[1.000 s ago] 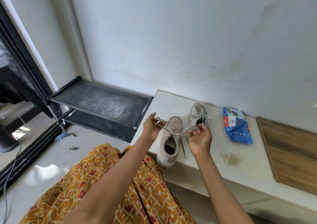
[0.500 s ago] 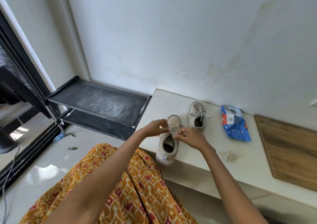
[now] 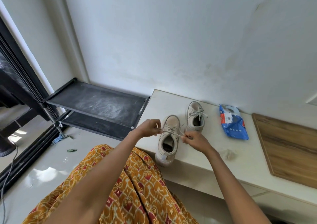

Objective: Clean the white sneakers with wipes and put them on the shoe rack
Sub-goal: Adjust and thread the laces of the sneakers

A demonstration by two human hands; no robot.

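Two white sneakers are seen on a pale stone ledge (image 3: 202,157) in the lower right half of the frame. The nearer sneaker (image 3: 167,139) sits at the ledge's front edge, its heel toward the camera and its toe pointing up the frame. Its lace (image 3: 173,132) is drawn taut across the tongue between two hands. The left end is pinched by the left hand (image 3: 151,127), fingers curled round it just left of the shoe; the right end is pinched by the right hand (image 3: 194,139), fingers likewise closed on it, just right of the shoe.

The second sneaker (image 3: 195,116) stands just beside the first, higher and to the right, with its lace tied in a bow. Further right on the ledge a blue pack of wipes (image 3: 234,123) lies flat, well apart from both hands. Below it, near the right forearm, a crumpled used wipe (image 3: 229,153) is seen — small and greyish. A wooden board (image 3: 289,148) occupies the ledge's far right.

The shoe rack (image 3: 96,103) — black, two-tiered, its top shelf dusty — stands at centre left against the wall, touching the ledge's left end. An orange patterned garment (image 3: 135,189) fills the lower centre.
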